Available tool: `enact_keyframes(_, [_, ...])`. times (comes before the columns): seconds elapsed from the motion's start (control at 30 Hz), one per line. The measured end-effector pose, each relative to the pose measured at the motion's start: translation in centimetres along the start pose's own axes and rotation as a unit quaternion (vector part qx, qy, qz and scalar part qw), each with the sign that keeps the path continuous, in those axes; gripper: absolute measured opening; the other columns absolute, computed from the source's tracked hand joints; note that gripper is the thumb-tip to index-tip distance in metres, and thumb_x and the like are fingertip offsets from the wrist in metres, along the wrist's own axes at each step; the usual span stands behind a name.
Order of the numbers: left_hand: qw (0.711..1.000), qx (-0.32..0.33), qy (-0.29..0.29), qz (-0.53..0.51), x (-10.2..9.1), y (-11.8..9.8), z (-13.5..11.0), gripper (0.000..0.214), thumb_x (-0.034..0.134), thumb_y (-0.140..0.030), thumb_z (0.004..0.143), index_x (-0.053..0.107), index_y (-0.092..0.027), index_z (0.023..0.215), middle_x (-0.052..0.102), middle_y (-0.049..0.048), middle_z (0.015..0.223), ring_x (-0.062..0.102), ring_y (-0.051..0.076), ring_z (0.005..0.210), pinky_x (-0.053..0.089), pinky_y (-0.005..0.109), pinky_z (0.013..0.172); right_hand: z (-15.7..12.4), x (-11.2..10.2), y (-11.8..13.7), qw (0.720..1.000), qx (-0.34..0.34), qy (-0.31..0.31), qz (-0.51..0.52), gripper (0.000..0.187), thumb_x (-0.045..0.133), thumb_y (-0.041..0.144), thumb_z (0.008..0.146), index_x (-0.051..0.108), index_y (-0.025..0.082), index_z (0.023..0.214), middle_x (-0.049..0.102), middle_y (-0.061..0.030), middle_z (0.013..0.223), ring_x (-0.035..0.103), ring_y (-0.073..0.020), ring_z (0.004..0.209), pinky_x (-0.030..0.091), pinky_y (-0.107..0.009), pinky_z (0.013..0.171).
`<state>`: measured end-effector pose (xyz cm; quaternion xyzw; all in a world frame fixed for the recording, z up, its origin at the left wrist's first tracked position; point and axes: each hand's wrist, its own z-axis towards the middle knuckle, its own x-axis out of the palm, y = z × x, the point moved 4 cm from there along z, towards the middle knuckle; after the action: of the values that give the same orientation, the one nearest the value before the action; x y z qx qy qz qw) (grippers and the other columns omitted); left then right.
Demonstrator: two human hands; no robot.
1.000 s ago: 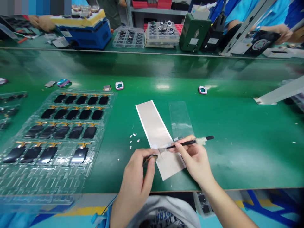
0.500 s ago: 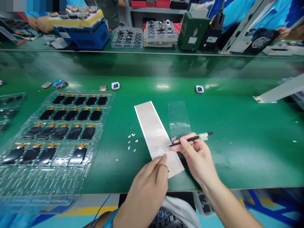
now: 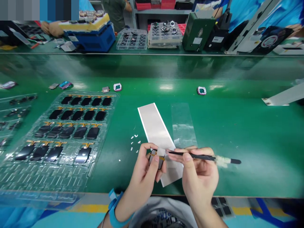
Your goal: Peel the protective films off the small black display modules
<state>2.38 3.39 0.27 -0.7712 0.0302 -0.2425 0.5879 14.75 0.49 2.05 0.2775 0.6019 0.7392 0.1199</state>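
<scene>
My left hand (image 3: 143, 172) grips a small dark display panel (image 3: 160, 163) with an orange flex cable, its fingers and thumb around the edges. In my right hand (image 3: 200, 172) are black tweezers (image 3: 201, 156) with pale tape wound near the rear end. Their tip meets a small whitish square piece (image 3: 161, 152) at the panel's upper edge; whether it is stuck there I cannot tell. Under both hands lies a long pale backing strip (image 3: 154, 122) with white edges. Beside it on the right is a clear plastic sheet (image 3: 182, 122).
To the left stands a clear tray (image 3: 104, 142) holding several dark displays. Small white scraps (image 3: 136, 136) lie between tray and strip. Watch cases (image 3: 117, 87) sit farther back. A raised shelf carries a blue machine (image 3: 92, 38) and a green box (image 3: 198, 31). Other people are behind it.
My left hand has come up off the strip and now holds the display panel. My right hand has moved slightly right and down, with the tweezers pointing left at the panel. The view has shifted slightly.
</scene>
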Motion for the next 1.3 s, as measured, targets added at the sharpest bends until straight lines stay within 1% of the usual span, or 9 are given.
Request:
enact_keyframes(0.1, [1.0,0.021,-0.004,-0.008,-0.01,0.03,-0.02,0.02,0.049,-0.042,0.101,0.041,-0.024,0.103,0.052,-0.0072,0.065,0.035,0.005,0.047,0.027,0.015,0.044,-0.13,0.11,-0.23,1.0,-0.012,0.025,0.006,0.013,0.058,0.019,0.095,0.051,0.029,0.099,0.069,-0.0017,0.089,0.075,-0.019,0.079,0.064,-0.028,0.058])
enact_keyframes(0.17, [0.999,0.033,-0.01,-0.014,0.0,0.0,-0.07,0.017,0.048,-0.04,0.102,0.041,-0.024,0.103,0.052,-0.0073,0.066,0.034,0.005,0.048,0.026,0.015,0.045,-0.21,0.04,-0.4,0.999,-0.014,0.036,0.017,0.014,0.057,0.017,0.095,0.052,0.029,0.1,0.067,-0.0014,0.09,0.075,-0.019,0.082,0.065,-0.028,0.059])
enact_keyframes(0.33, [0.999,0.015,-0.013,-0.033,-0.12,0.16,-0.37,0.017,0.042,-0.041,0.103,0.04,-0.024,0.108,0.056,-0.0046,0.072,0.04,0.009,0.057,0.033,0.02,0.053,-0.37,0.12,-0.61,0.999,-0.009,0.045,0.02,0.013,0.057,0.016,0.095,0.052,0.028,0.098,0.067,-0.0017,0.089,0.075,-0.0194,0.084,0.065,-0.034,0.069])
enact_keyframes(0.47, [0.998,0.013,-0.014,-0.057,-0.35,0.44,-0.57,0.023,0.041,-0.047,0.102,0.039,-0.025,0.108,0.059,-0.0017,0.076,0.044,0.013,0.063,0.036,0.024,0.057,-0.39,0.41,-0.47,0.999,-0.018,0.04,0.006,0.012,0.058,0.017,0.094,0.052,0.027,0.094,0.067,-0.0021,0.084,0.075,-0.021,0.085,0.065,-0.034,0.067])
enact_keyframes(0.57, [0.998,0.031,-0.016,-0.052,-0.34,0.54,-0.58,0.019,0.04,-0.044,0.103,0.039,-0.025,0.107,0.059,-0.0017,0.077,0.045,0.012,0.063,0.038,0.024,0.058,-0.39,0.57,-0.39,0.999,-0.021,0.036,0.003,0.013,0.058,0.016,0.094,0.051,0.028,0.095,0.067,-0.0021,0.084,0.075,-0.0206,0.082,0.066,-0.033,0.064])
enact_keyframes(0.67, [0.998,0.039,-0.014,-0.038,-0.22,0.51,-0.63,0.015,0.038,-0.04,0.105,0.039,-0.026,0.109,0.058,-0.0021,0.079,0.045,0.011,0.063,0.039,0.023,0.06,-0.4,0.69,-0.26,0.999,-0.025,0.038,0.014,0.015,0.056,0.014,0.094,0.052,0.028,0.096,0.067,-0.0013,0.084,0.075,-0.02,0.084,0.066,-0.031,0.063])
enact_keyframes(1.03, [0.999,0.03,-0.01,-0.008,-0.18,0.29,-0.76,0.012,0.034,-0.038,0.107,0.037,-0.027,0.11,0.057,-0.0036,0.081,0.044,0.009,0.063,0.04,0.022,0.062,-0.41,0.78,-0.27,0.999,-0.029,0.04,0.011,0.016,0.055,0.012,0.094,0.051,0.027,0.097,0.067,0.0003,0.084,0.075,-0.0186,0.088,0.066,-0.027,0.062])
enact_keyframes(1.2, [0.999,0.038,-0.008,0.0,-0.02,-0.08,-0.68,0.012,0.033,-0.038,0.107,0.037,-0.027,0.108,0.056,-0.0044,0.079,0.043,0.009,0.062,0.039,0.022,0.061,-0.36,0.61,-0.22,0.999,-0.029,0.038,-0.006,0.014,0.055,0.014,0.095,0.05,0.027,0.096,0.066,-0.0006,0.081,0.075,-0.0197,0.088,0.065,-0.027,0.059])
enact_keyframes(1.3, [0.999,0.03,-0.018,0.018,0.03,-0.13,-0.57,0.012,0.033,-0.037,0.107,0.037,-0.026,0.107,0.057,-0.0036,0.079,0.044,0.009,0.061,0.04,0.023,0.061,-0.4,0.45,-0.39,0.998,-0.032,0.048,-0.015,0.014,0.055,0.015,0.095,0.05,0.028,0.096,0.066,-0.0011,0.084,0.075,-0.0205,0.089,0.065,-0.029,0.062])
